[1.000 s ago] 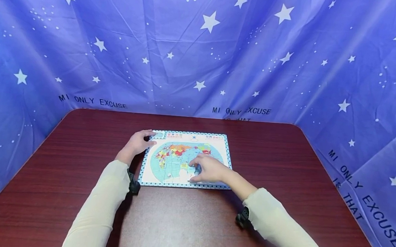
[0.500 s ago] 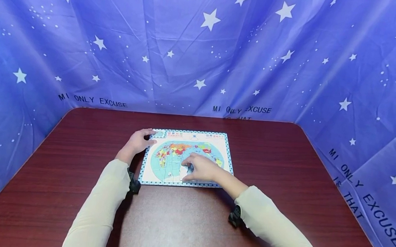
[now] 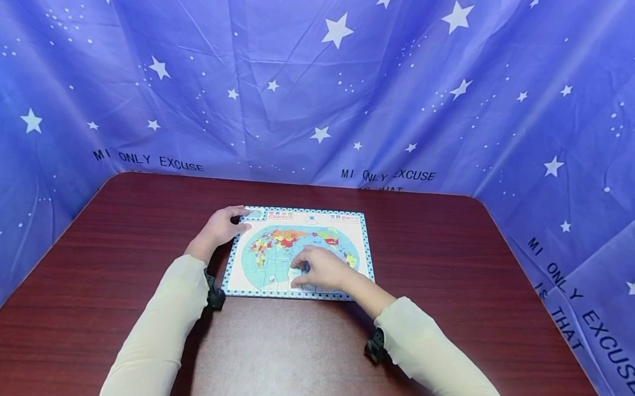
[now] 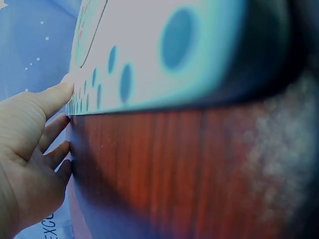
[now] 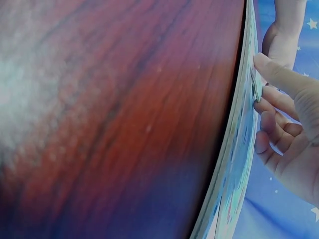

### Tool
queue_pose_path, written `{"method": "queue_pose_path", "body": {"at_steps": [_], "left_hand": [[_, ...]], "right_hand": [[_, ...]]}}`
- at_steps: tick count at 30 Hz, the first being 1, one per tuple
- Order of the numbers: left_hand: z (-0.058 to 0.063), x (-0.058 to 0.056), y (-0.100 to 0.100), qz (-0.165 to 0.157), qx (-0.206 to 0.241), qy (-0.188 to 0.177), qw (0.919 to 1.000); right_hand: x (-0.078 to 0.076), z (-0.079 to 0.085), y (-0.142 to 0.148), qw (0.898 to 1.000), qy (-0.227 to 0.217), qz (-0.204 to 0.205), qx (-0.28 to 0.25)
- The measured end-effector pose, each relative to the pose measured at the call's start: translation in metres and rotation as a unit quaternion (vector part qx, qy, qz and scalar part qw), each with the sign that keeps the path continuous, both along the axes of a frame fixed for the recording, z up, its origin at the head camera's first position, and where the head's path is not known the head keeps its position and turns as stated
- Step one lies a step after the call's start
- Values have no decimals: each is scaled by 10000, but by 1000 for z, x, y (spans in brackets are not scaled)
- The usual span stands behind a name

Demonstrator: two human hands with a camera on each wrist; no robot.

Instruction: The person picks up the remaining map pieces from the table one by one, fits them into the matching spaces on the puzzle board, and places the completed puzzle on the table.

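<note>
A world map jigsaw puzzle point(image 3: 349, 222) with a dotted blue border lies flat on the table. My left hand point(image 3: 220, 226) rests at its upper left edge. In the left wrist view, the left thumb point(image 4: 57, 98) touches the board's border and the other fingers extend beside the edge. Over the lower middle of the map, my right hand point(image 3: 323, 270) pinches a puzzle piece between thumb and fingers. The right wrist view shows the thin puzzle piece point(image 5: 256, 87) tilted up from the board. White backing shows beside the right fingertips; the hand hides part of the map.
The dark red-brown wooden table point(image 3: 141, 228) extends on all sides of the puzzle. A blue curtain point(image 3: 279, 120) with white stars hangs behind and at both sides. Each wrist wears a black camera, such as the right wrist camera point(image 3: 375, 347).
My right hand has moved a little left across the map's lower part, then nearly stopped with the puzzle piece. The left hand has stayed at the board's edge.
</note>
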State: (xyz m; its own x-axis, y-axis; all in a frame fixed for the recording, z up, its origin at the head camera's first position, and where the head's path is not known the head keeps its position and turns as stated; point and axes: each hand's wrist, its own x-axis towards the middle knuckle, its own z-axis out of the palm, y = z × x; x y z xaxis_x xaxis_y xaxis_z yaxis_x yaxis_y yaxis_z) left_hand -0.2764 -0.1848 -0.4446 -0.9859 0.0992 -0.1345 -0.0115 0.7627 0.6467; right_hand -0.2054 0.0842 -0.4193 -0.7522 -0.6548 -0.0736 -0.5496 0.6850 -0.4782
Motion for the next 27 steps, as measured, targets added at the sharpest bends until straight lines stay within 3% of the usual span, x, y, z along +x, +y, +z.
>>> {"method": "queue_pose_path", "body": {"at_steps": [15, 27], "left_hand": [[1, 2, 1, -15, 3, -14, 10000], [3, 3, 1, 0, 27, -83, 10000]], "right_hand": [[0, -4, 0, 9999, -27, 76, -85], [3, -5, 1, 9994, 224, 240, -110]]}}
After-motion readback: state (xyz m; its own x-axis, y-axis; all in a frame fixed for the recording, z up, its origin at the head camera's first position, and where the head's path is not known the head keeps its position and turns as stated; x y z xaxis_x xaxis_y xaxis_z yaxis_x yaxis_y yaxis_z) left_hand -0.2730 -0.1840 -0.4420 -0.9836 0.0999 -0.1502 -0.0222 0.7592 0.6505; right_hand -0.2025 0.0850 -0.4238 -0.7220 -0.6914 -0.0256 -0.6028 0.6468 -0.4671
